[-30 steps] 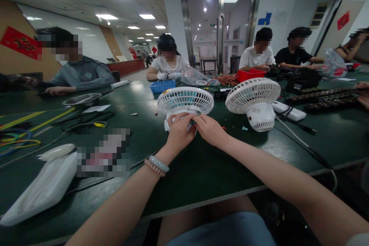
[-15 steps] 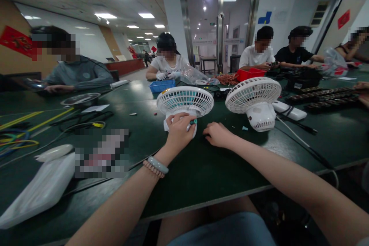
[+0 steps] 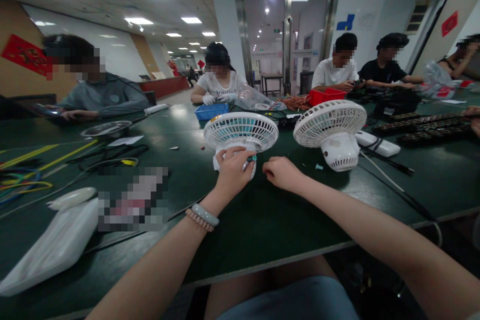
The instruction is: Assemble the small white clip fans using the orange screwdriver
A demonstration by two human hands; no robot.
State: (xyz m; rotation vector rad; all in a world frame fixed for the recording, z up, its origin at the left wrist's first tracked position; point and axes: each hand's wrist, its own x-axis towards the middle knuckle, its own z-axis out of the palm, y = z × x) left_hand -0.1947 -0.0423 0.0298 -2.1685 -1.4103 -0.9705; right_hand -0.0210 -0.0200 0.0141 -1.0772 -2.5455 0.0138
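Note:
A small white desk fan [image 3: 240, 131] lies face-up on the dark green table [image 3: 262, 220] straight ahead of me. My left hand [image 3: 231, 172] is closed around the fan's base and also grips a small teal-tipped tool [image 3: 252, 158]. My right hand [image 3: 282, 172] rests on the table just right of it, fingers curled in a pinch; what they hold is too small to make out. A second white fan [image 3: 330, 127] stands further right, with a tiny teal part [image 3: 318, 166] on the table beside it.
A white flat casing [image 3: 48, 250] and cables [image 3: 108, 157] lie at my left. Blue bin [image 3: 211, 111], red bin [image 3: 325, 96] and black strips [image 3: 420, 127] sit farther back. Several people work around the table's far sides.
My right hand pulled away from the fan's base, dropped to the table on the right, then shifted slightly back toward it. The left hand kept its grip.

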